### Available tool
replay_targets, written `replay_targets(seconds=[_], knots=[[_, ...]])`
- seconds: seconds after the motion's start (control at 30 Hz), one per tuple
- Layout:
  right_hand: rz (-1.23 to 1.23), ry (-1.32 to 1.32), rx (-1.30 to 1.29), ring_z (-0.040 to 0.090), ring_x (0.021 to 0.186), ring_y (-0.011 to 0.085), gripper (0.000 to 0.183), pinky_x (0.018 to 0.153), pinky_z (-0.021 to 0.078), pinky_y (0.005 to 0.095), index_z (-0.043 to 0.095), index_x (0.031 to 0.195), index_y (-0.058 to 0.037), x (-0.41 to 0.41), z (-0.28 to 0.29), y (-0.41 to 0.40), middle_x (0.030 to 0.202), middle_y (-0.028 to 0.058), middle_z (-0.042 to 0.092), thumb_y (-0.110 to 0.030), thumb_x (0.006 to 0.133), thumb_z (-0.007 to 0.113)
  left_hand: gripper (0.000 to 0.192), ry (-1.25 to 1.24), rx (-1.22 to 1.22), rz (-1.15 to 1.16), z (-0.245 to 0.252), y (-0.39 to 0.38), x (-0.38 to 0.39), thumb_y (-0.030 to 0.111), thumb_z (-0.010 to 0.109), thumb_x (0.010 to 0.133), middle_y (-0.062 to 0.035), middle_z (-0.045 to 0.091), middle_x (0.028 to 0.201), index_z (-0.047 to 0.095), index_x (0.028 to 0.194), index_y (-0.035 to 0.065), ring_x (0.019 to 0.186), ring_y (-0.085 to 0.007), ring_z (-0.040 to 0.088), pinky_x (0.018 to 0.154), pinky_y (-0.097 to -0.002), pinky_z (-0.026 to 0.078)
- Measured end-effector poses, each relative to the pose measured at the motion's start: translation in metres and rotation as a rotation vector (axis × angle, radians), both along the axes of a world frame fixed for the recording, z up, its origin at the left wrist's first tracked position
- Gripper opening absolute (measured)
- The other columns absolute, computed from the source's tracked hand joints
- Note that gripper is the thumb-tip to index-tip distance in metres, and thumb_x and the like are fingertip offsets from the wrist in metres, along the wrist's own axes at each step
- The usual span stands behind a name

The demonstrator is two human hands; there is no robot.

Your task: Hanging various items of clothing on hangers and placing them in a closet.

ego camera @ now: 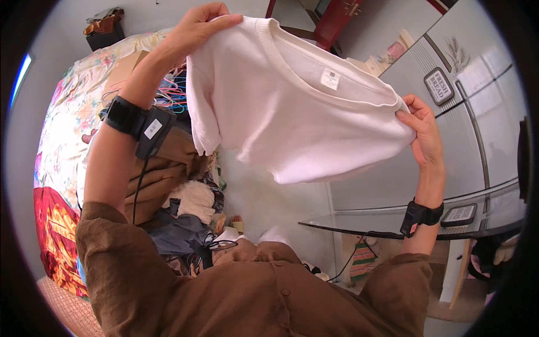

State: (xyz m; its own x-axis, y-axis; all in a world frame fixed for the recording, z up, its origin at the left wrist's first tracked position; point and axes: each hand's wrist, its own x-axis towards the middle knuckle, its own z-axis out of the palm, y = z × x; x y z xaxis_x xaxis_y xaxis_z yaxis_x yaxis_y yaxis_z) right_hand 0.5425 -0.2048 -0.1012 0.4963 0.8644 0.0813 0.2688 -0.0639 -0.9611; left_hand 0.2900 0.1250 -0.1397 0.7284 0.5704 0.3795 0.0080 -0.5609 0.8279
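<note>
A white crew-neck sweatshirt (261, 101) hangs spread in the air before me, its ribbed neckline towards the top and a tag showing inside the collar. My left hand (206, 25) pinches one shoulder at the upper left. At the right, the other shoulder is gripped between the thumb and fingers of my right hand (421, 122). One sleeve dangles below my left hand; the other sleeve is not plainly visible. Colourful clothes hangers (172, 94) lie just beyond my left forearm.
A floral-covered bed (63, 122) stands at the left with a cardboard box (122, 71). Beside it lie piled clothes, including brown fabric (156, 185) and dark cloth (179, 231). A glass shelf (358, 227) juts in at the right below a mirror; a cable hangs near it.
</note>
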Motion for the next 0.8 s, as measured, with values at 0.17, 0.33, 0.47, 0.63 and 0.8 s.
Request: replay_targets(seconds=[0.17,0.33,0.47,0.63,0.8], knots=[[0.009,-0.071,0.118,0.054,0.079,0.0077,0.014,0.073,0.0412,0.0198,0.055,0.092,-0.0033,-0.005,-0.003,0.025,0.085,0.0017,0.059,-0.002,0.078,0.058,0.024,0.072,0.082,0.046,0.043,-0.017,-0.042,0.029,0.063,0.081,0.001,0.056,0.07,0.06,0.078,0.0055,0.064,-0.0041,0.05,0.056,-0.0193,0.041],[0.013,-0.217,0.218,0.054,0.082,0.0082,0.014,0.075,0.0411,0.0196,0.055,0.093,-0.0026,-0.016,0.01,0.058,0.089,0.0022,0.059,-0.002,0.079,0.057,0.04,0.055,0.247,0.116,0.087,-0.043,-0.082,0.035,0.072,0.072,-0.0104,0.062,0.071,0.065,0.085,-0.0022,0.061,-0.0153,0.058,0.054,-0.0239,0.047],[0.053,-0.246,0.289,0.054,0.081,0.0077,0.015,0.075,0.0416,0.0193,0.056,0.095,-0.0026,-0.039,0.018,0.102,0.088,0.0018,0.06,-0.008,0.081,0.06,0.044,0.172,0.213,0.235,0.111,-0.054,-0.129,0.038,0.073,0.07,-0.0137,0.063,0.072,0.066,0.084,-0.0041,0.062,-0.0186,0.06,0.054,-0.0266,0.048],[0.147,-0.168,0.301,0.055,0.078,0.0065,0.017,0.073,0.0433,0.0186,0.057,0.098,-0.0024,-0.075,0.012,0.15,0.088,0.0013,0.06,-0.01,0.083,0.059,0.035,0.068,0.241,0.334,0.102,-0.044,-0.179,0.031,0.069,0.075,-0.0121,0.063,0.067,0.068,0.08,-0.0033,0.058,-0.016,0.058,0.051,-0.0269,0.046],[0.373,-0.098,0.238,0.054,0.076,0.004,0.014,0.068,0.0429,0.0167,0.06,0.096,-0.0035,-0.119,-0.015,0.19,0.086,-0.0004,0.061,-0.01,0.083,0.059,0.023,0.066,0.237,0.46,0.06,-0.061,-0.235,0.027,0.063,0.082,0.0016,0.055,0.072,0.058,0.082,0.0045,0.066,-0.0041,0.052,0.059,-0.0188,0.041]])
